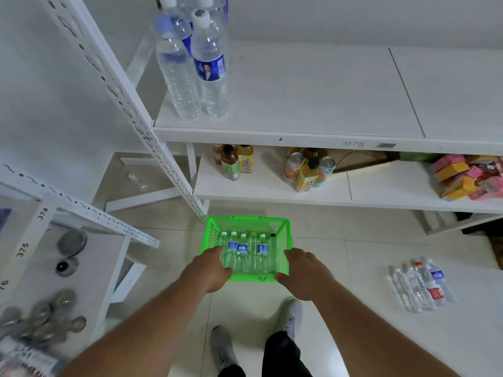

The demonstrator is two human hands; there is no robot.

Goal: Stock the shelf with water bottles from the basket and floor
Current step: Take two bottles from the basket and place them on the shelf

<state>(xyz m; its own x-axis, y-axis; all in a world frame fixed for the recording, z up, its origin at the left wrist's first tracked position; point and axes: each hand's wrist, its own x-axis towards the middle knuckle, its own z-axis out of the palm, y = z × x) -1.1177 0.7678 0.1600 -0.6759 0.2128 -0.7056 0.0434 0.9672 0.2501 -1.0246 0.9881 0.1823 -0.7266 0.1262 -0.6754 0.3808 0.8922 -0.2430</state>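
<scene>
Water bottles, small clear plastic ones with white caps and blue labels (246,255), are lying side by side in the bright green slatted plastic basket (283,229) on the pale tiled floor (353,268), just in front of the white metal shelf (299,131). I am reaching both arms down and forward over the basket's near edge. My left hand (211,269) is coming onto the leftmost bottle, fingers bent down over it; whether they are actually gripping it I cannot tell, since the fingertips are hidden. My right hand (302,272) is hovering at the basket's near right corner, fingers loosely bent, and I cannot tell whether it is holding anything.

To do this well, I am thinking each hand should take one bottle round its middle, not the cap, and lift straight up so the neighbours are not dragged along. The empty stretch of upper shelf, right of the tall clear bottles (201,72) already standing there, looks like the place to set them upright.

Further right on the floor, more loose clear bottles (422,287) are waiting.
</scene>
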